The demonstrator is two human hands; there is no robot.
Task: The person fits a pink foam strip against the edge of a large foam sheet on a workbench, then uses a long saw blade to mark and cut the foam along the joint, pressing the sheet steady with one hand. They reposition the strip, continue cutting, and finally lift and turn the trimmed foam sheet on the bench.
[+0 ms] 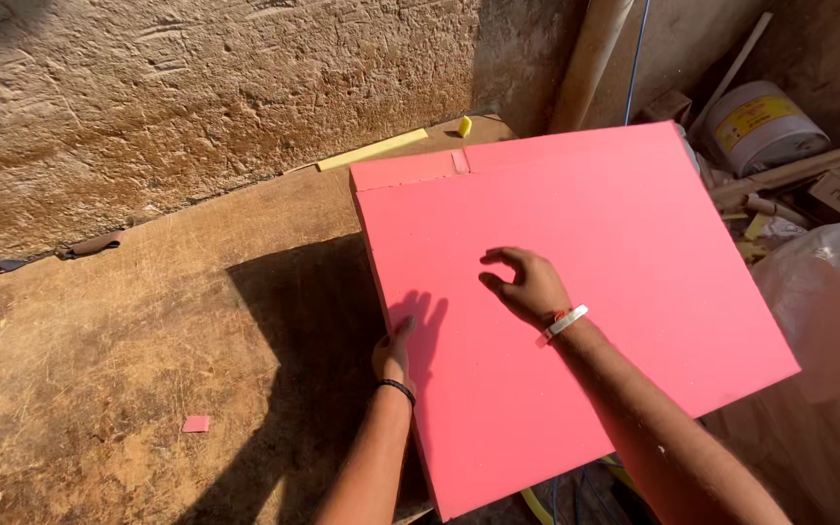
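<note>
Pink board (634,243) is laid on the table (148,340), overhanging its right end. Its left edge is gripped by the left hand (393,355); the right hand (527,287) is rested on top, fingers curled, nothing held.

The left hand (393,355) is thumb-up, fingers hidden, wrist banded. The right hand (527,287) lies palm-down, fingers curled, arm extended.

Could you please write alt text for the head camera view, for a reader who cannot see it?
A person's right hand rests on a large pink foam board while the left hand grips its left edge. The board lies on a worn wooden table beside a rough wall, with a small pink scrap nearby.
</note>
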